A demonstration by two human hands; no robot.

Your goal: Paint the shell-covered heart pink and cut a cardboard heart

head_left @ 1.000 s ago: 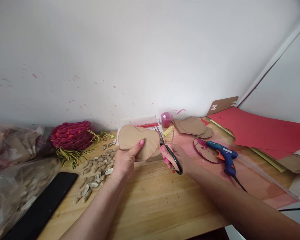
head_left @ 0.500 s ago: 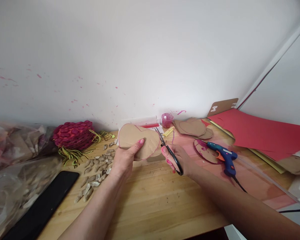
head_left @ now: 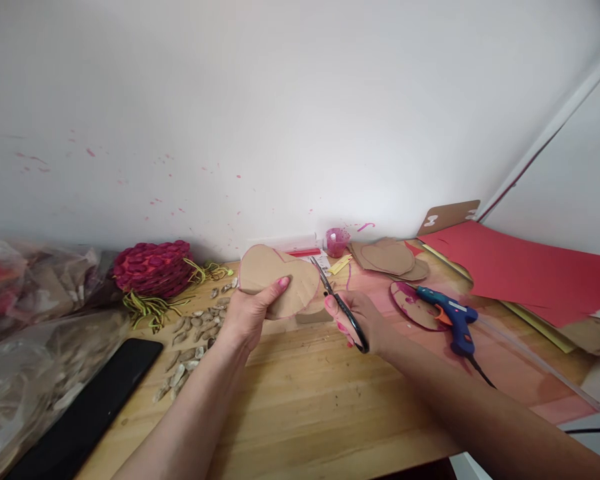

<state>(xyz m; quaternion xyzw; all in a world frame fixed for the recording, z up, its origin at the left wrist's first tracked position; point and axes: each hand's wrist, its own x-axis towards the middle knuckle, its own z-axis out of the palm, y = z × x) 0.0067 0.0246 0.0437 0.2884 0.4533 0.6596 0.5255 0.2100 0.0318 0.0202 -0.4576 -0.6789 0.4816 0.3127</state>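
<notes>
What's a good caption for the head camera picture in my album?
Left hand holding a cardboard heart, right hand holding scissors, peanut shells and a blue glue gun nearby.

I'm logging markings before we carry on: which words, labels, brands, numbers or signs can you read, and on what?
Readable text: none.
Glue gun: pale label, too small to read.
White sheet behind the cardboard heart: dark marks, too small to make out.
Cardboard heart: drawn outline, no readable words.
Scissors: no readable marking.
Black phone: nothing readable.
</notes>
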